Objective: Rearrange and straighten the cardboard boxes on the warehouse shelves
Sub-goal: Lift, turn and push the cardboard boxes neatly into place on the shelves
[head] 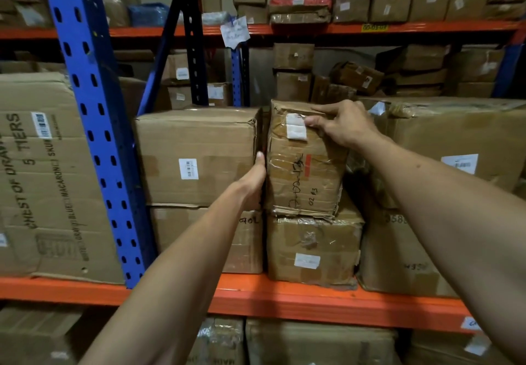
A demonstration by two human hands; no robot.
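Observation:
A narrow taped cardboard box [304,171] with black marker writing and a white label stands tilted on top of a lower box [313,251] in the middle of the shelf. My left hand [254,182] is wedged in the gap along its left side, fingers hidden behind the box, thumb pointing up. My right hand [341,125] grips its upper right corner, thumb on the white label. A large box [196,157] with a barcode label stands directly to the left, stacked on another box [210,239].
An orange shelf beam [284,296] runs along the front below the boxes. A blue upright post [94,125] stands at the left, with a big printed carton [48,177] beyond it. Large boxes [455,148] crowd the right. More boxes fill the shelves behind, above and below.

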